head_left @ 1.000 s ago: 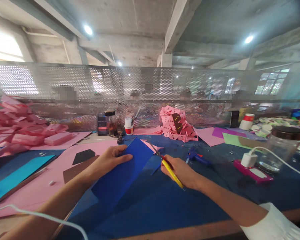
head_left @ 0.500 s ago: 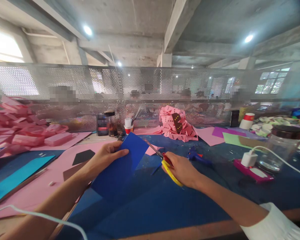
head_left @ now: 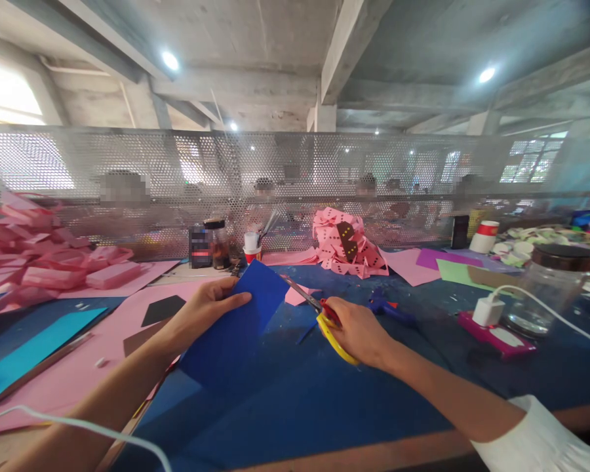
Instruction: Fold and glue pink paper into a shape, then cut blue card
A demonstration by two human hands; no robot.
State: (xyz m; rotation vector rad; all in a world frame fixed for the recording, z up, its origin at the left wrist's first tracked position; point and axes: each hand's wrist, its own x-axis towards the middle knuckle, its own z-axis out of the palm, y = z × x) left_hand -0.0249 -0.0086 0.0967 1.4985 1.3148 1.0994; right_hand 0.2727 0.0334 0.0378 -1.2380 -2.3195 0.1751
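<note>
A sheet of blue paper [head_left: 240,334] is pinched between the thumb and fingers of my left hand [head_left: 216,305], tilted above the dark blue mat [head_left: 324,406]. My right hand [head_left: 358,331] grips the scissors [head_left: 338,341] by their red and yellow handles. Their blades point up and left, with the tips close to the paper's upper right edge; whether they touch it I cannot tell. Behind the blades lies a small pink paper piece [head_left: 299,295]. A thin blue strip [head_left: 307,331] rests on the mat below them.
A blue glue gun [head_left: 391,308] lies beyond my right hand. Further right are a magenta power strip [head_left: 496,334] with a white plug and a glass jar [head_left: 545,295]. Pink dotted paper shapes [head_left: 347,242] are heaped at the back; more pink pieces [head_left: 44,249] pile up at left.
The scissors' tips now sit slightly apart from where they met the paper's right corner. Both hands keep their grips, and the view has shifted slightly.
</note>
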